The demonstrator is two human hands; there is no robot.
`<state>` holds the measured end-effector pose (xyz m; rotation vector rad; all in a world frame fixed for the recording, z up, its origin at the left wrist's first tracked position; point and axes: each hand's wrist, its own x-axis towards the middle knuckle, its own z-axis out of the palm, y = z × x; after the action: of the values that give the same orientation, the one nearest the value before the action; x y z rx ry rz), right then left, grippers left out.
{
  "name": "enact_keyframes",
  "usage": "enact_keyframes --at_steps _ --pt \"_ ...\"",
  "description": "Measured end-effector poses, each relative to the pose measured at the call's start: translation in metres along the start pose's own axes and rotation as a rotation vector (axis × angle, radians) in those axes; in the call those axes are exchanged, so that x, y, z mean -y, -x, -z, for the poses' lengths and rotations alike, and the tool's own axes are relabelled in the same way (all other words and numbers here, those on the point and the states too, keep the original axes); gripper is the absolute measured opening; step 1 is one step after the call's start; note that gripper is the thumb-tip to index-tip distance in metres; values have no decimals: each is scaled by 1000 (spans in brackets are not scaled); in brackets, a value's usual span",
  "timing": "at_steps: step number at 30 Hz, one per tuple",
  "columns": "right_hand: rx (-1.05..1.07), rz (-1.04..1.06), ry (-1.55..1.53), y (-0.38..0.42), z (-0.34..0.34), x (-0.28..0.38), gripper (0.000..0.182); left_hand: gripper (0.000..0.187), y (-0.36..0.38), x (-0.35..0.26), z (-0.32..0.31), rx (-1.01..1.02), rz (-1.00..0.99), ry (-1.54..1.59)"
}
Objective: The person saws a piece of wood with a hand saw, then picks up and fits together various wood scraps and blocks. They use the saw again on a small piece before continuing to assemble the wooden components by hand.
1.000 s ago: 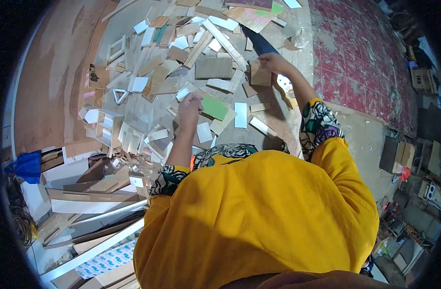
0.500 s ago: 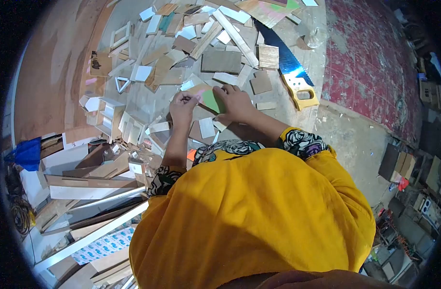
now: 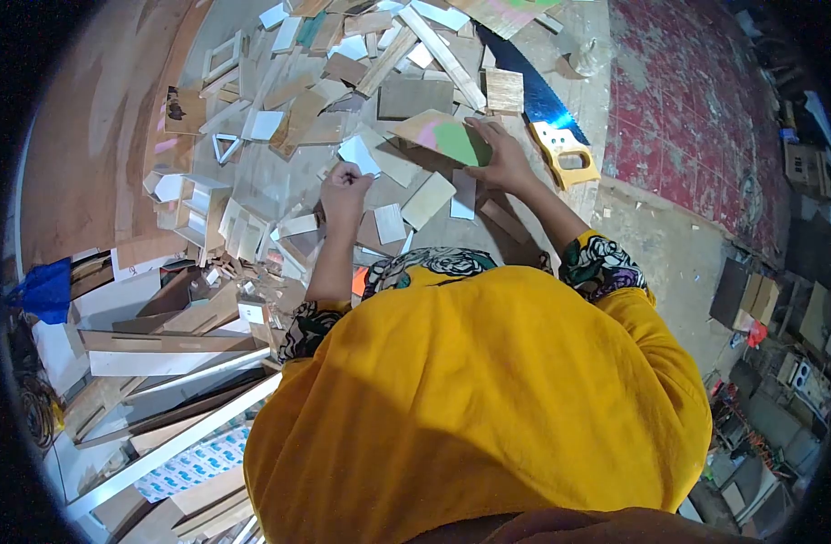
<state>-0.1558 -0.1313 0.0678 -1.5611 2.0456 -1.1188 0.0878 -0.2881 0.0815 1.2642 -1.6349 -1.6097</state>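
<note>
My right hand (image 3: 506, 159) grips the right end of a thin wooden board (image 3: 447, 138) painted green and pink, its thumb at the near edge and its fingers over the far one. The board is raised and tilted above the scraps. To the left, my left hand (image 3: 345, 189) is closed with curled fingers, apart from the board; whether it holds anything small is hidden. Just beyond it lies a white offcut (image 3: 358, 156). A pale wood block (image 3: 429, 201) and a small white piece (image 3: 463, 195) lie below the board.
A handsaw with a yellow handle (image 3: 565, 154) lies to the right of my right hand. Many wood offcuts cover the work surface, including a grey-brown block (image 3: 415, 98). Small white box-like frames (image 3: 198, 213) stand at left, above stacked long boards (image 3: 170, 363). Red worn flooring (image 3: 687, 118) lies at right.
My right hand has carried the painted board away to the right and up, out of my left hand's grasp. The pale wood block and small white piece now show beneath it.
</note>
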Motion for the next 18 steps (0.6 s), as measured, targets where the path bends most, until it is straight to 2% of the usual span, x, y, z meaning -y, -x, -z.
enact_keyframes --at_steps 4,6,8,10,11,12,14,15,16,18 --pt "-70 -5 -20 5 -6 18 82 15 12 -13 -27 165 45 -26" --pt "-77 -36 -89 5 -12 29 83 16 26 -38 -50 196 222 139" --pt "-66 -58 -88 6 -21 43 82 16 18 -26 -61 244 223 209" --pt "-161 -48 -219 7 -27 58 78 18 15 -32 -65 294 225 278" --pt "-181 -115 -263 6 -27 57 56 17 14 -36 -65 272 233 340" --pt "-184 -120 -262 3 -25 49 56 17 13 -41 -65 249 243 401" --pt "-103 -256 -249 -2 -15 22 32 20 -2 -28 -49 254 237 368" --pt "-205 -299 -199 -5 -5 19 16 21 -6 -26 -41 178 187 370" --pt "-194 -362 -125 -3 6 13 21 22 -8 -25 -32 101 134 371" --pt "184 -263 396 12 22 -1 28 21 -10 -28 -8 77 156 431"
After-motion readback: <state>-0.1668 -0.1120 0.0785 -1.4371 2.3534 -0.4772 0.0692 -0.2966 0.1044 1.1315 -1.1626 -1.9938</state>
